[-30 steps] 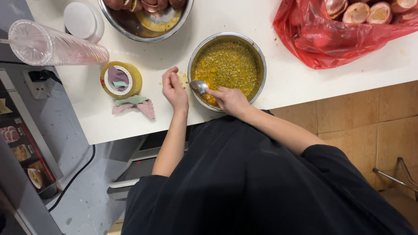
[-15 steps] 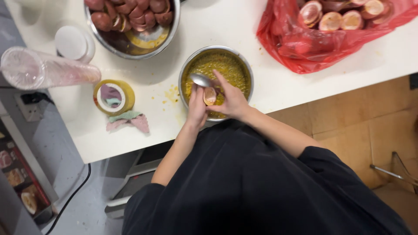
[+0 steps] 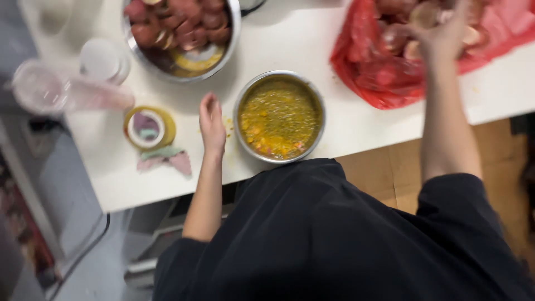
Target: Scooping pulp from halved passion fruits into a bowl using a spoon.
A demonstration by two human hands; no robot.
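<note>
Head view: at upper right the red plastic bag [image 3: 384, 72] holds halved fruit not yet scooped, and the right hand [image 3: 443, 28] is in it — blurred, so its grip cannot be told. At upper centre the large metal bowl [image 3: 231, 50] holds emptied shells. The small metal bowl [image 3: 278, 116], centre, is well filled with yellow seeded pulp — the left hand [image 3: 212, 124] lies flat beside it, fingers loose, empty.
</note>
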